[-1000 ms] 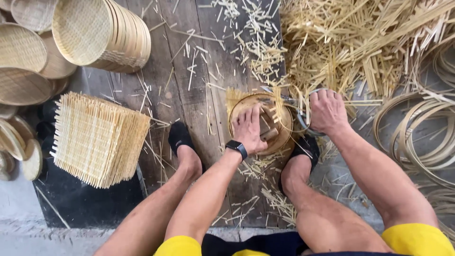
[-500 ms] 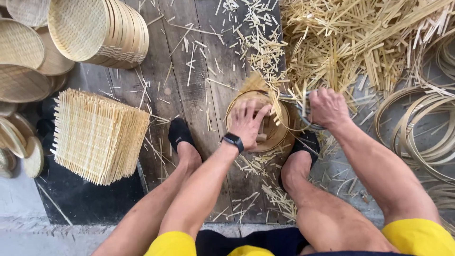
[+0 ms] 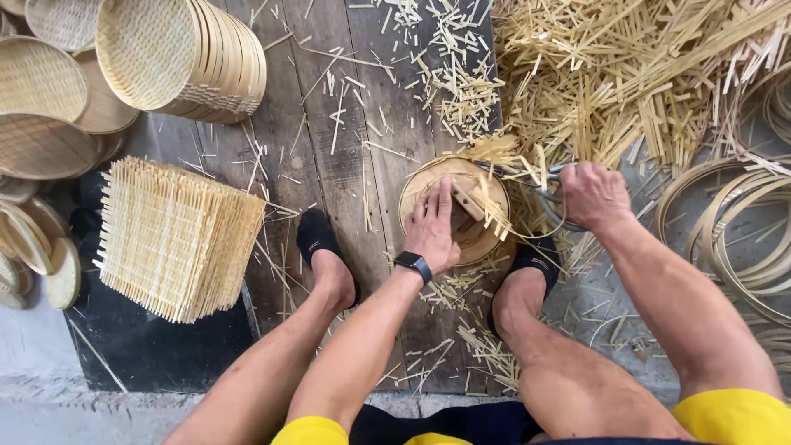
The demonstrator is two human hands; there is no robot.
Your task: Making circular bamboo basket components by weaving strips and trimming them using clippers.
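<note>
Head view showed our left hand (image 3: 432, 231) pressed flat on the round woven tray (image 3: 456, 206) between our feet, right hand (image 3: 592, 194) clenched around shears (image 3: 527, 183); blades near fingers risked a cut

The round tray (image 3: 461, 177) sits between the two feet. The mat stack (image 3: 173, 239) lies left of it. The strip pile (image 3: 643, 74) lies behind, to the right.
</note>
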